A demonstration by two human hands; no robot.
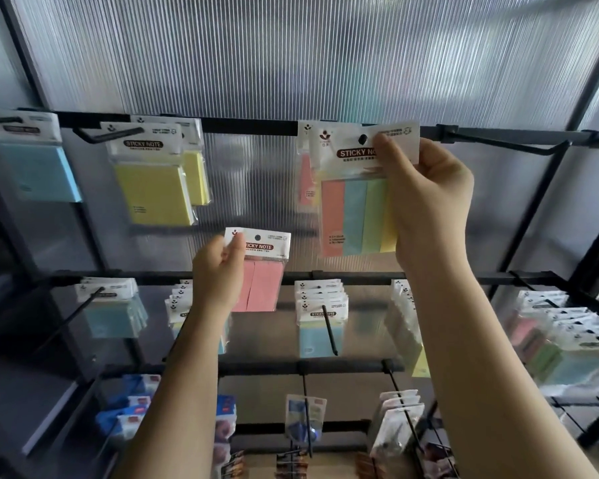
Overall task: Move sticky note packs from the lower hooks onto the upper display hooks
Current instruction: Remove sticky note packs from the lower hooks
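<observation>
The right hand (pixel 426 205) pinched the header card of a four-colour striped pack (pixel 353 216), its hole seated on an upper hook tip (pixel 362 139). The left hand (pixel 218 271) held a pink pack (pixel 260 285) by its header, below the upper rail (pixel 249 125).

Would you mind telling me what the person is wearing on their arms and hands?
Nothing shows on either. The left hand and right hand are bare: no gloves, rings, watch or bracelets. Both forearms are uncovered down to the frame's bottom edge, so no sleeve is visible.
</observation>
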